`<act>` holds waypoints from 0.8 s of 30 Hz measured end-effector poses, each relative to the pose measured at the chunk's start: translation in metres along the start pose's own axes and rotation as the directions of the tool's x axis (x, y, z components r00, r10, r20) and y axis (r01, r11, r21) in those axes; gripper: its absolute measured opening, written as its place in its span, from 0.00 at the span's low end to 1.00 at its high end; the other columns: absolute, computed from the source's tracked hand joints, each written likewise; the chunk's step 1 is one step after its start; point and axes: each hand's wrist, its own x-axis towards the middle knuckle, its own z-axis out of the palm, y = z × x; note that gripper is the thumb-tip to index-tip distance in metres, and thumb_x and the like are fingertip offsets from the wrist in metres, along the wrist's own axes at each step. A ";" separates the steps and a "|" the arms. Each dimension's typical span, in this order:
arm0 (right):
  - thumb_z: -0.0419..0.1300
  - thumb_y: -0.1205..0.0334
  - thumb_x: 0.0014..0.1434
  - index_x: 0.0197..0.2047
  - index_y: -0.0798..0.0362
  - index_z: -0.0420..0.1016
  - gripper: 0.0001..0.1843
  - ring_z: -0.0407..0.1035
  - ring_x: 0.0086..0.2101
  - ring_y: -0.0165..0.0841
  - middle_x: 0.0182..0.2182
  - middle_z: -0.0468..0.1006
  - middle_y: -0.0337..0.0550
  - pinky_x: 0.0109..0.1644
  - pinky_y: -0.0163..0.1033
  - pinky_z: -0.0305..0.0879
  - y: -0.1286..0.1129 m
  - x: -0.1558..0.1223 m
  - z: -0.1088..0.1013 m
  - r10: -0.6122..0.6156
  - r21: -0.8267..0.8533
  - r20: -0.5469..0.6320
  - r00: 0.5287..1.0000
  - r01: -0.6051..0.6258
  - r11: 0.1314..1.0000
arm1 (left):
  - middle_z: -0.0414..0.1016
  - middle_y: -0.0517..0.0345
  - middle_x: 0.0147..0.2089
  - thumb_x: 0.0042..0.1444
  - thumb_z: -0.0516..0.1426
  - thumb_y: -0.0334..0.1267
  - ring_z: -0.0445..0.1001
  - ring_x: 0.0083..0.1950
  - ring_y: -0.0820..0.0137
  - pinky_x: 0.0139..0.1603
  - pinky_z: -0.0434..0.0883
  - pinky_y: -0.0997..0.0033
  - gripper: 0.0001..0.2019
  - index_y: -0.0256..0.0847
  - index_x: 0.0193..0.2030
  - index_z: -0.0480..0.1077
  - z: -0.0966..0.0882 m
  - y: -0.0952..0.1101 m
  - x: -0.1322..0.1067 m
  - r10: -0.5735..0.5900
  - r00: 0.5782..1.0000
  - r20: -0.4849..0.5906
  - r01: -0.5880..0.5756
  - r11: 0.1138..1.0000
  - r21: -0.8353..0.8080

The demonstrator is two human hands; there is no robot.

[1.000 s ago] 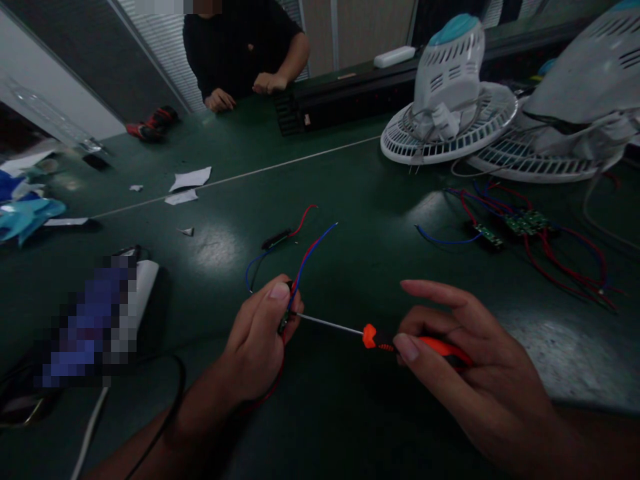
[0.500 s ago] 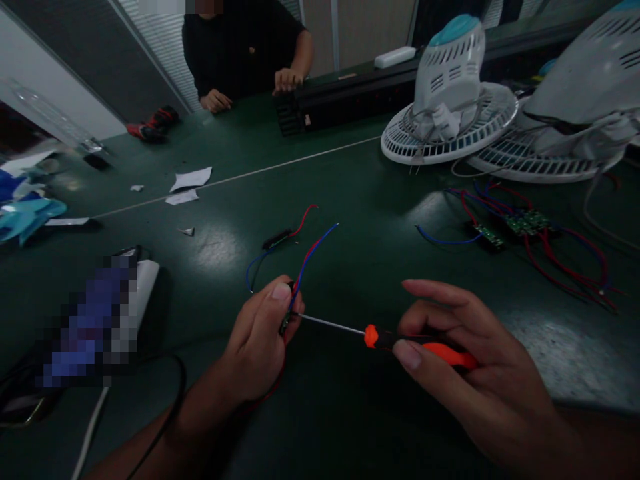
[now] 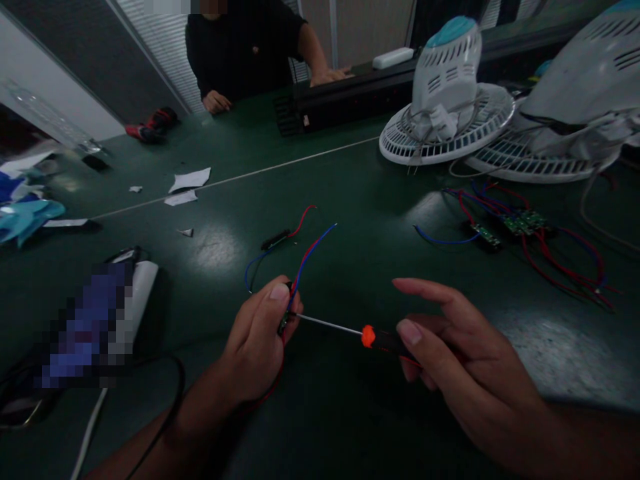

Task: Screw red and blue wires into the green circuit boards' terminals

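Note:
My left hand [image 3: 260, 340] pinches a small circuit board [image 3: 284, 323] between thumb and fingers. A red and a blue wire [image 3: 309, 257] rise from the board, and a red wire hangs below it. My right hand [image 3: 465, 360] is closed around the black and orange handle of a screwdriver [image 3: 369, 336], its index finger stretched out. The shaft lies nearly level and its tip meets the board at my left fingers; the exact contact spot is too small to make out. Just beyond my left hand lies a second small board [image 3: 275, 240] with red and blue wires.
Wired circuit boards [image 3: 523, 221] lie at the right, below two white fans [image 3: 445, 127] resting face down. Paper scraps [image 3: 190, 179] and a phone-like device [image 3: 90, 327] with cables are on the left. Across the green table [image 3: 360, 193], a person [image 3: 245, 60] stands by a long black object [image 3: 360, 97].
My right thumb and fingers have rolled around the screwdriver handle, which has turned in place. My left hand has stayed still. The person opposite has slid one hand rightward along the black object.

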 end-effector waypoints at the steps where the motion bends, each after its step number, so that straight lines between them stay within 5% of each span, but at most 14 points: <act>1: 0.51 0.62 0.68 0.58 0.47 0.60 0.16 0.68 0.19 0.27 0.20 0.73 0.30 0.20 0.29 0.63 0.001 0.000 0.000 -0.014 -0.005 -0.002 1.000 0.014 1.000 | 0.58 0.65 0.22 0.67 0.42 0.44 0.56 0.21 0.72 0.21 0.57 0.71 0.19 0.43 0.26 0.62 0.000 0.000 0.000 0.000 1.000 -0.001 0.000 1.000 0.004; 24: 0.55 0.63 0.64 0.57 0.45 0.58 0.19 0.69 0.23 0.27 0.25 0.73 0.31 0.22 0.31 0.66 0.003 0.003 0.000 -0.117 -0.078 -0.032 0.993 0.115 0.990 | 0.58 0.63 0.23 0.66 0.44 0.45 0.56 0.22 0.72 0.20 0.57 0.71 0.19 0.43 0.26 0.63 0.000 -0.003 0.002 -0.039 0.999 -0.028 0.037 0.998 -0.056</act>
